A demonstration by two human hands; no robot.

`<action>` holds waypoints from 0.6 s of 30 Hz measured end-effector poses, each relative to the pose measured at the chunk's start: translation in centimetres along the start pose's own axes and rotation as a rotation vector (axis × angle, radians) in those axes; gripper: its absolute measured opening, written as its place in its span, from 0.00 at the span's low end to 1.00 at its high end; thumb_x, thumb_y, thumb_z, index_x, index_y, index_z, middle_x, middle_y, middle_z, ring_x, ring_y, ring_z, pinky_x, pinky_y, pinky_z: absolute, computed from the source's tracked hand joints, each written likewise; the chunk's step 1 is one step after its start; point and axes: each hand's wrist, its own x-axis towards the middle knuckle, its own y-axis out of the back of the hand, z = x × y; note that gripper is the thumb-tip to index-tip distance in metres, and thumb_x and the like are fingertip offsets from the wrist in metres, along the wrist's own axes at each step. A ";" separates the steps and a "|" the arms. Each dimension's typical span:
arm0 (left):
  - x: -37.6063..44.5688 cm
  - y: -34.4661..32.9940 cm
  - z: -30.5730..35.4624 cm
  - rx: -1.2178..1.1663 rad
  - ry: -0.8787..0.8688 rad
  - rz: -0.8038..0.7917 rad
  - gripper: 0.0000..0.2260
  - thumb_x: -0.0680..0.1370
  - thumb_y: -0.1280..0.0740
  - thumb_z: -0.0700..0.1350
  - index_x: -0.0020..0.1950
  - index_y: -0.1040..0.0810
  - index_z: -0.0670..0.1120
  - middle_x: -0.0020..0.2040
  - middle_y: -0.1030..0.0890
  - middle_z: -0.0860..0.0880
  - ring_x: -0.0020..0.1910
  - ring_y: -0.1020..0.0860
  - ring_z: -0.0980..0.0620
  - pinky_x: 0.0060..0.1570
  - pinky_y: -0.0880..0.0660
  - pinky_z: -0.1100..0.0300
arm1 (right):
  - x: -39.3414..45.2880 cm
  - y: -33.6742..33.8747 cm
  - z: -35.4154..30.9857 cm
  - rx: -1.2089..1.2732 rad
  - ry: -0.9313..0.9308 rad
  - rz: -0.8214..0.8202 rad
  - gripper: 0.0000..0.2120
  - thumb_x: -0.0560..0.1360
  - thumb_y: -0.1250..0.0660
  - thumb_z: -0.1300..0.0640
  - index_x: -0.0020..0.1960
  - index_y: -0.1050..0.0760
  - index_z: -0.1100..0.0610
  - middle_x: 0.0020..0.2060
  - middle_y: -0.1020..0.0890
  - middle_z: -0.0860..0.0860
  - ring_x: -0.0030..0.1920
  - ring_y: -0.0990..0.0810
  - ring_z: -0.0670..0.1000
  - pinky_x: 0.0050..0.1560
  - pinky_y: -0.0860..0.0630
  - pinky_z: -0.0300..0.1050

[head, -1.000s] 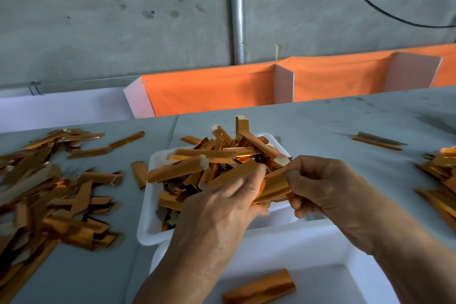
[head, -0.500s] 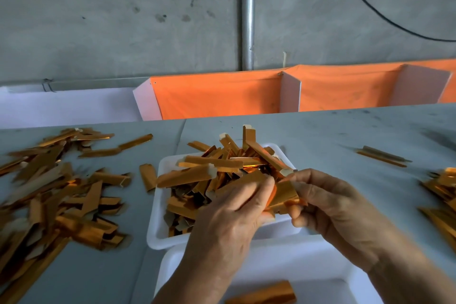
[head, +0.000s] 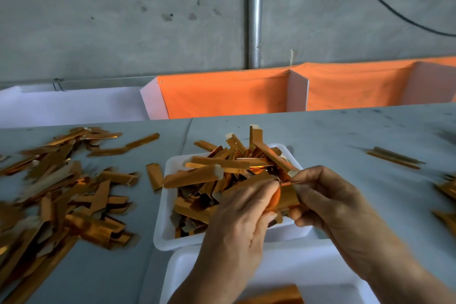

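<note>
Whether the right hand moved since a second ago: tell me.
No. The right hand stays at the right side of the white tray, pinching the gold strip.

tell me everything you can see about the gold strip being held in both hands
The gold strip is a shiny, copper-gold piece, foil-faced card by its look, bent rather than flat. The left hand pinches its left end and the right hand pinches its right end. It is held above the near right part of the white tray, heaped with like strips.

No readable text, label, number or sign on the gold strips [head: 197,176], white trays [head: 162,219] or wall [head: 123,20].
</note>
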 end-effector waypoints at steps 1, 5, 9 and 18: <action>0.0 -0.1 -0.1 -0.031 0.015 0.017 0.20 0.75 0.31 0.41 0.67 0.25 0.48 0.62 0.26 0.60 0.61 0.27 0.59 0.57 0.25 0.64 | 0.0 -0.1 -0.1 -0.002 0.029 0.004 0.02 0.71 0.33 0.62 0.43 0.22 0.60 0.32 0.19 0.58 0.28 0.21 0.52 0.29 0.24 0.38; 0.1 0.0 0.0 -0.175 0.060 0.018 0.21 0.77 0.34 0.35 0.68 0.27 0.49 0.64 0.24 0.54 0.60 0.25 0.63 0.53 0.26 0.72 | -0.2 -0.3 -0.4 0.034 0.069 -0.034 0.06 0.64 0.31 0.53 0.38 0.21 0.55 0.33 0.19 0.58 0.30 0.20 0.52 0.30 0.24 0.38; 0.1 -0.2 0.1 -0.224 0.027 -0.020 0.20 0.78 0.36 0.44 0.70 0.30 0.47 0.65 0.26 0.55 0.64 0.28 0.60 0.58 0.27 0.66 | -0.1 -0.1 -0.4 0.064 0.060 -0.032 0.08 0.65 0.31 0.52 0.39 0.20 0.56 0.32 0.18 0.59 0.30 0.19 0.53 0.31 0.24 0.38; 0.0 -0.5 0.4 -0.280 0.115 0.148 0.19 0.73 0.31 0.48 0.64 0.23 0.52 0.60 0.21 0.56 0.60 0.23 0.56 0.54 0.22 0.57 | -0.3 -0.1 -0.2 0.020 0.115 -0.069 0.10 0.65 0.30 0.50 0.39 0.20 0.56 0.32 0.21 0.56 0.29 0.22 0.51 0.31 0.25 0.37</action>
